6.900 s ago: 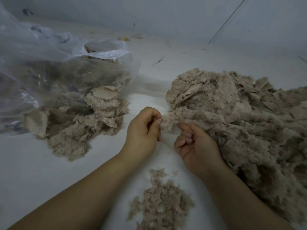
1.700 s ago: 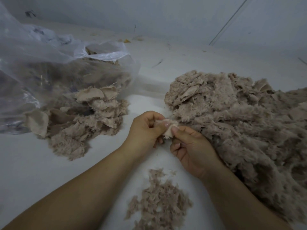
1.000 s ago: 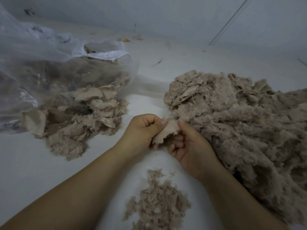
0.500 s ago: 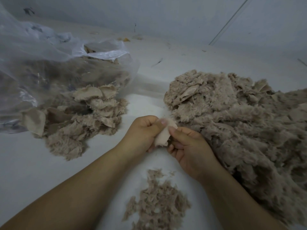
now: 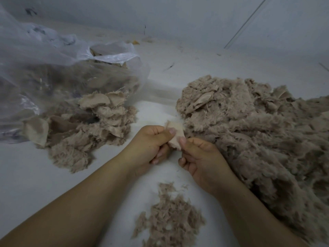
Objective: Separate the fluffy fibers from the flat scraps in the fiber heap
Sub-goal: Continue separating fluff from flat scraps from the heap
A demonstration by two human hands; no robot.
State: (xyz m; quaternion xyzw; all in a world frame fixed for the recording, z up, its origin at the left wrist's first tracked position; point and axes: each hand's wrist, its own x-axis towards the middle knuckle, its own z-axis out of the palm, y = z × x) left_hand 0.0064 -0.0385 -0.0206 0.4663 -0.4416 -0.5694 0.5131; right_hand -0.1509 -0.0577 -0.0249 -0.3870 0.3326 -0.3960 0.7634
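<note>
fluffy fibers [image 5: 170, 220] lie loose at lower centre, seemingly dropped there off the flat scrap [image 5: 175, 135] that left hand [image 5: 151, 143] and right hand [image 5: 201, 157] both pinch just above. beyond, the fiber heap [image 5: 258, 131] fills the right within reach, while stripped scraps [image 5: 99, 122] gather by the plastic bag [image 5: 53, 68] upper left.

Your one camera sat on your head and looked forward and down, close over your forearms. Your left hand [image 5: 148, 142] and right hand [image 5: 201, 158] met mid-frame above the white surface [image 5: 32, 175]. The wide lens bent the edges; the far wall [image 5: 178, 18] looked dim, perhaps slightly blurred. No second view shared the scene.
</note>
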